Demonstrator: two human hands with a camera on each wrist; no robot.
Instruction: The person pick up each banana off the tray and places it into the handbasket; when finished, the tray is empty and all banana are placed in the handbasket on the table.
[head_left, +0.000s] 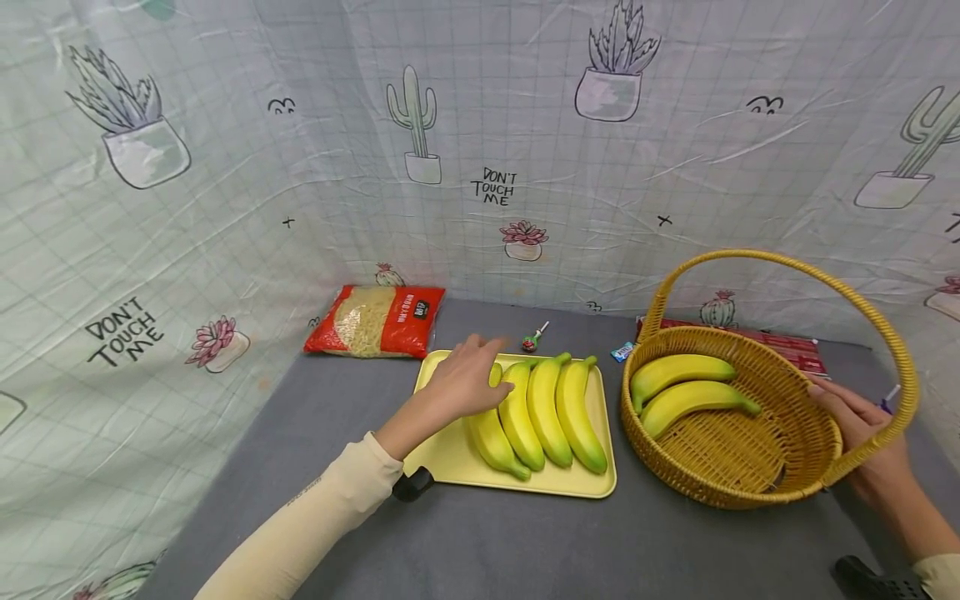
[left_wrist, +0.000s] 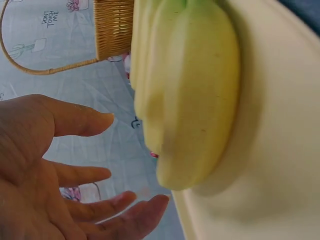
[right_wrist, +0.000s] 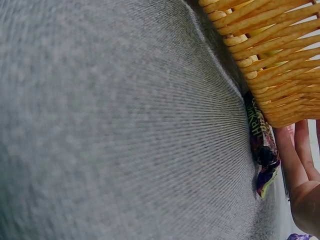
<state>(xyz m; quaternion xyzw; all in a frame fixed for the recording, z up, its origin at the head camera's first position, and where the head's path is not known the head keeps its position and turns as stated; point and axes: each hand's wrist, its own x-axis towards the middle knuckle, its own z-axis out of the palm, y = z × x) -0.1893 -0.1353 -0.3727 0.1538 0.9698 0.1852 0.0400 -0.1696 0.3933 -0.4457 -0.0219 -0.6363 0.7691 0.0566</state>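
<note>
Several yellow bananas (head_left: 581,417) lie side by side on a pale yellow tray (head_left: 450,462). Over the leftmost banana (left_wrist: 200,100) is my left hand (head_left: 468,379); the left wrist view has its fingers spread and apart from the fruit, holding nothing. A woven basket (head_left: 810,450) with a tall arched handle stands right of the tray, tilted a little. Two bananas (head_left: 697,396) lie inside it, against its left wall. My right hand (head_left: 873,437) grips the basket's right side at the rim; in the right wrist view the basket hides part of the fingers.
A red bag of noodles or pasta (head_left: 367,321) lies behind the tray's left end. A lollipop (head_left: 531,342) and a small blue wrapper (head_left: 622,352) lie behind the tray. Red packaging (head_left: 795,350) is behind the basket, and a dark wrapped packet (right_wrist: 262,145) is beside it.
</note>
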